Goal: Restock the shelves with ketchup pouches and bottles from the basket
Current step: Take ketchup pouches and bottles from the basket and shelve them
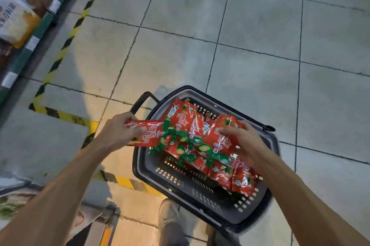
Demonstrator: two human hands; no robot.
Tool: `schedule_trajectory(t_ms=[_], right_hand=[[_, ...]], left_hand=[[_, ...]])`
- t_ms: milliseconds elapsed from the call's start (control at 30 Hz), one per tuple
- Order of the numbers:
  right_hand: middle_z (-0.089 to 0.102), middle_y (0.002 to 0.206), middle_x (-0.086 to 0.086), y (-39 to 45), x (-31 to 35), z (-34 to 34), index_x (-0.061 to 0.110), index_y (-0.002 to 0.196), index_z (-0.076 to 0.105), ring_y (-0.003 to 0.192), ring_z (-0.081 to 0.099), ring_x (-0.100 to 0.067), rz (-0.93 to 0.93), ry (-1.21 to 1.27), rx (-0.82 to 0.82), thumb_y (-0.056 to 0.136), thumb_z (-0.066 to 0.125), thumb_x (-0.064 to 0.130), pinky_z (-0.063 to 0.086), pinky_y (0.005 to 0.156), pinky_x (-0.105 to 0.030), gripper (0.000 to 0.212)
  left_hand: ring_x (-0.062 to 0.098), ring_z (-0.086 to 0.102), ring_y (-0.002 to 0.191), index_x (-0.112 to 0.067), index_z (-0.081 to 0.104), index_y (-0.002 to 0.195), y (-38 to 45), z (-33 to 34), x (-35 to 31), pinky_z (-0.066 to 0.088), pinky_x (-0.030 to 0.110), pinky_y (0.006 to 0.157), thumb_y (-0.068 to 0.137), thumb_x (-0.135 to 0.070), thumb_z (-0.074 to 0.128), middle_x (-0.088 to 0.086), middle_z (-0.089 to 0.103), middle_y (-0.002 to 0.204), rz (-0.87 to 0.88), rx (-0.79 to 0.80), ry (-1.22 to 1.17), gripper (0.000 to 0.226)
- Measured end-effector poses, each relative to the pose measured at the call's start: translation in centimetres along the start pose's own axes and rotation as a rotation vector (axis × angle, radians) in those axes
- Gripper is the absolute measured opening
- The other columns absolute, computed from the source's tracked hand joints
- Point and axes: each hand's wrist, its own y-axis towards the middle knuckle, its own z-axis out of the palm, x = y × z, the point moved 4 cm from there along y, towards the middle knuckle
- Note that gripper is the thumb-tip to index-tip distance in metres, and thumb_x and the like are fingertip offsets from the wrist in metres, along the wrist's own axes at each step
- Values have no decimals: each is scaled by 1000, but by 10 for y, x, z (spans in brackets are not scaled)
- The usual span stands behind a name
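A dark plastic shopping basket [202, 191] sits on the tiled floor [240, 35], holding a heap of red and green ketchup pouches [200, 151]. The left hand [118, 131] grips one ketchup pouch [148, 133] by its end, lifted over the basket's left rim. The right hand [244, 141] grasps another pouch [222, 135] on top of the heap. Shelves [26, 17] with packaged goods run along the left edge, behind yellow-black floor tape [76, 27].

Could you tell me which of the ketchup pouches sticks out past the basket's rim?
The pouch gripped by the left hand: it reaches out over the basket's left rim, while the others lie inside.
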Motion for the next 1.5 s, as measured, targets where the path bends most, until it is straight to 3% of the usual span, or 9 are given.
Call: schedule_trajectory(t_ms=[167,300,367,500,633,833,1067,1333,1500], right_hand=[[71,116,-18,-104,17,0,6,130,53,103,71,-36,-2,26,0,70,89,23,56,93,-56,72],[76,105,-14,-193,37,15,3,122,60,92,75,-26,-2,122,40,74,81,20,59,73,-35,55],[77,105,-14,-240,49,25,4,121,62,91,75,-25,11,195,96,71,79,19,60,68,-33,54],[72,119,-18,-326,66,46,0,127,61,114,66,-36,57,347,224,77,75,12,52,103,-49,53],[74,98,-16,-393,78,72,-5,119,60,84,68,-26,89,348,414,73,76,11,57,76,-29,51],[71,121,-19,-447,82,94,3,125,62,99,72,-28,-19,4,693,74,78,14,52,85,-38,54],[73,115,-17,-493,61,104,9,123,64,104,71,-37,-179,-447,955,65,87,16,60,84,-46,63],[76,109,-10,-577,-30,120,14,123,62,102,72,-34,-239,-802,1184,66,85,17,56,92,-57,62],[77,107,-7,-638,-126,134,14,122,66,98,74,-28,-232,-1000,1326,62,86,24,59,76,-40,64]], left_hand=[[25,74,86,-8,63,108,-115,-22,2,55,35,68,64,-39,85,12,76,100,-333,-17,-855,58],[25,69,93,-1,61,121,-212,-33,-23,54,38,84,71,-23,81,16,74,108,-441,29,-1292,58],[23,69,85,1,61,121,-257,-47,-37,56,34,78,77,-19,76,14,75,103,-444,46,-1414,51],[22,73,79,0,60,124,-336,-87,-63,59,32,65,82,-14,70,16,73,105,-376,-12,-1513,45],[23,75,83,-6,66,116,-405,-121,-75,61,33,59,75,-13,76,16,75,107,-279,-171,-1501,42],[27,73,98,-11,65,121,-496,-120,-87,55,39,77,72,-19,83,11,75,112,-182,-500,-1480,53],[26,74,95,-12,63,120,-610,-60,-94,58,32,70,68,-20,83,7,76,107,-247,-943,-1572,56],[22,75,94,-17,63,117,-733,15,-56,59,37,79,66,-31,86,3,77,103,-362,-1329,-1662,58],[31,73,97,-13,67,115,-822,68,-7,58,43,81,61,-26,92,12,76,106,-412,-1551,-1735,61]])
